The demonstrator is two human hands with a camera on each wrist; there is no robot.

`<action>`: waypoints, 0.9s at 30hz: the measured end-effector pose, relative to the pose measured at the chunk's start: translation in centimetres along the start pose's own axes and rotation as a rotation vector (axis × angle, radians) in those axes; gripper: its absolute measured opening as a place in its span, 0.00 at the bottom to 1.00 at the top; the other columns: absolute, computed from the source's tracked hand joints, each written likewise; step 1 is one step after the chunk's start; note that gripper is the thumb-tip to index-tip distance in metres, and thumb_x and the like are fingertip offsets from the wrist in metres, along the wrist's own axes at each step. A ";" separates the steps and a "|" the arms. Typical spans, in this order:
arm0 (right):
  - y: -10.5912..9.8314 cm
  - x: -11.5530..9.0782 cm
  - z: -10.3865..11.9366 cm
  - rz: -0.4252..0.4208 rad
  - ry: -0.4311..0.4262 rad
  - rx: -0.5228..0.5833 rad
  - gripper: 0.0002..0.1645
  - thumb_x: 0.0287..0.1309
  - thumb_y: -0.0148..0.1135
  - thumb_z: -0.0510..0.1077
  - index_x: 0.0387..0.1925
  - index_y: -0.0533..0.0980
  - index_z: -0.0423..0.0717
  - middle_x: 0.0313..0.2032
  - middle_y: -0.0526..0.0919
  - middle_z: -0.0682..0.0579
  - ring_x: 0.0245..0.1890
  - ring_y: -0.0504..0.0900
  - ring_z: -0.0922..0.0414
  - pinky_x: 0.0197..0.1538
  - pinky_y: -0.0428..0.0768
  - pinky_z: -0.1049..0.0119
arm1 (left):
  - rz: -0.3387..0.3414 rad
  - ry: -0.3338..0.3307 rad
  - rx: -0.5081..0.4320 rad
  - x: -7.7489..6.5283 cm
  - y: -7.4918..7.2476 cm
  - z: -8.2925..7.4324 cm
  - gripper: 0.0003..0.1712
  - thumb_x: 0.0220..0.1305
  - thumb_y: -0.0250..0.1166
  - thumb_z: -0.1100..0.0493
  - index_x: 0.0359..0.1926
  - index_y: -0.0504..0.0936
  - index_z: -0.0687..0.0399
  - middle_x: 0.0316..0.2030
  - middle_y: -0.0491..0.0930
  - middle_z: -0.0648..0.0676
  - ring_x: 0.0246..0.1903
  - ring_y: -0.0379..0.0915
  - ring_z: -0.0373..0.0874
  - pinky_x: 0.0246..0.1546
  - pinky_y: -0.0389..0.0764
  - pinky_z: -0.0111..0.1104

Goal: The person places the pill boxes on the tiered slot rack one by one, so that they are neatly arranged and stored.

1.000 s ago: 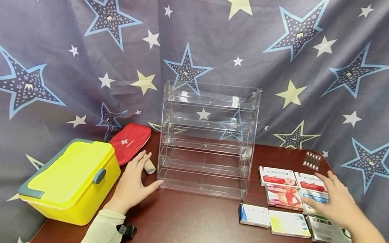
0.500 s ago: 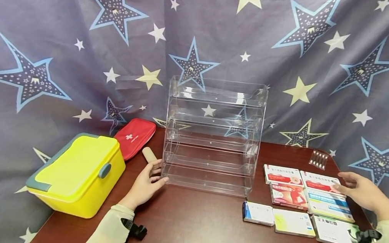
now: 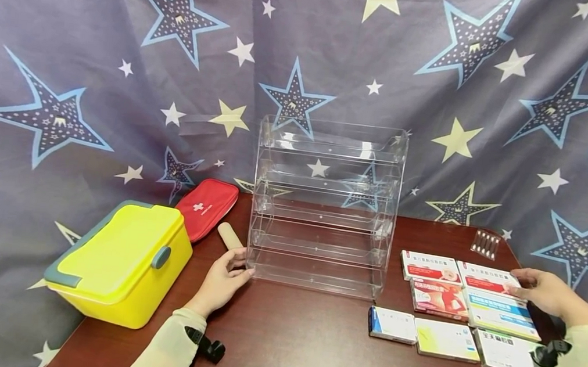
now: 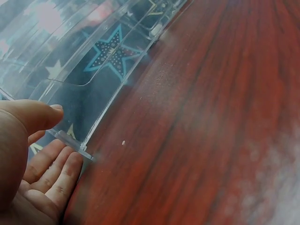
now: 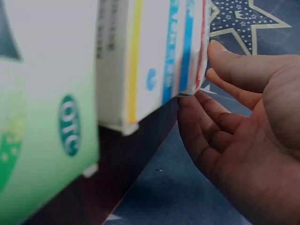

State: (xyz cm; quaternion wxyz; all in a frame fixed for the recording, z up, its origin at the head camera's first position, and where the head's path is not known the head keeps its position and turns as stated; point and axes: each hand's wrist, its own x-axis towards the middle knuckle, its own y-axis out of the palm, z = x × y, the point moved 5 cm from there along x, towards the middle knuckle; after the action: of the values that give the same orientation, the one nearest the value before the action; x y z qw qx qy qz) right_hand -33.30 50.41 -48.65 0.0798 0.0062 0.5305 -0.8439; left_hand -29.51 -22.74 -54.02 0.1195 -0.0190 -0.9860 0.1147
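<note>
A clear acrylic tiered rack (image 3: pixel 315 280) stands mid-table. At its lower left corner is my left hand (image 3: pixel 222 282); in the left wrist view the fingers (image 4: pixel 65 171) touch that corner and the thumb lies in front of the clear side panel. My right hand (image 3: pixel 549 293) is at the right end of a red-and-white medicine box (image 3: pixel 485 277), thumb and fingers on either side of its end. The right wrist view shows the thumb (image 5: pixel 229 68) against the box's red edge. Beside it lies a blue-and-white medicine box (image 3: pixel 502 313).
Several more boxes lie around it, including a red one (image 3: pixel 438 298), a yellow-and-white one (image 3: pixel 446 339) and a green-and-white one (image 5: pixel 51 108). A blister pack (image 3: pixel 485 244) lies behind. At left are a yellow lidded box (image 3: pixel 125 256), a red first-aid pouch (image 3: pixel 204 210) and a beige cylinder (image 3: pixel 230 236).
The left hand has come right to the rack's corner. The right hand has moved from above the boxes to the right end of the red-and-white one. The head view has shifted slightly.
</note>
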 end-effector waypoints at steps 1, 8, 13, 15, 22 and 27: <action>0.1 0.0 -0.3 0.001 0.003 0.001 0.41 0.65 0.72 0.49 0.62 0.68 0.18 0.53 0.77 0.19 0.49 0.80 0.29 0.45 0.80 0.38 | 0.003 0.004 0.000 0.0 0.0 0.0 0.30 0.66 0.73 0.68 0.66 0.74 0.66 0.63 0.77 0.66 0.60 0.76 0.62 0.58 0.81 0.45; 0.4 0.3 -1.0 0.001 0.002 0.057 0.48 0.62 0.75 0.47 0.65 0.61 0.14 0.53 0.77 0.18 0.47 0.82 0.33 0.40 0.82 0.54 | 0.004 0.000 0.008 0.0 0.0 0.3 0.30 0.65 0.73 0.69 0.65 0.74 0.67 0.62 0.77 0.67 0.59 0.76 0.62 0.57 0.81 0.41; 0.3 0.5 -1.0 0.019 -0.009 0.053 0.45 0.62 0.74 0.44 0.67 0.63 0.18 0.47 0.81 0.23 0.44 0.82 0.39 0.41 0.79 0.56 | -0.001 0.004 0.008 0.0 0.0 0.3 0.29 0.66 0.72 0.69 0.65 0.74 0.68 0.62 0.77 0.67 0.59 0.76 0.61 0.57 0.82 0.40; 0.4 0.5 -1.0 0.032 -0.014 0.051 0.45 0.62 0.74 0.44 0.67 0.63 0.19 0.44 0.82 0.27 0.43 0.82 0.41 0.41 0.78 0.55 | 0.002 0.007 0.009 -0.1 0.1 0.3 0.29 0.66 0.72 0.69 0.65 0.74 0.68 0.62 0.77 0.67 0.58 0.76 0.60 0.57 0.82 0.39; 0.7 0.6 -1.2 0.047 -0.002 0.068 0.43 0.64 0.71 0.43 0.68 0.62 0.20 0.43 0.81 0.29 0.41 0.79 0.43 0.39 0.77 0.56 | 0.006 0.002 0.013 0.0 0.0 0.4 0.28 0.66 0.73 0.69 0.64 0.75 0.67 0.62 0.78 0.67 0.58 0.77 0.60 0.57 0.81 0.40; 0.6 0.6 -1.3 0.033 0.024 0.139 0.40 0.66 0.71 0.40 0.66 0.61 0.22 0.42 0.79 0.28 0.38 0.79 0.45 0.35 0.78 0.58 | 0.012 0.011 0.014 0.0 0.0 0.3 0.28 0.66 0.73 0.68 0.65 0.74 0.68 0.62 0.78 0.67 0.58 0.77 0.61 0.57 0.82 0.41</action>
State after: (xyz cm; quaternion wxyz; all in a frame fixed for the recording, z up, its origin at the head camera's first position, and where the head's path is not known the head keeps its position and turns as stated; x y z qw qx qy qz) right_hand -33.87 51.21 -49.85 0.0869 0.0305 0.4715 -0.8771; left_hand -29.58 -22.81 -54.28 0.1245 -0.0249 -0.9844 0.1221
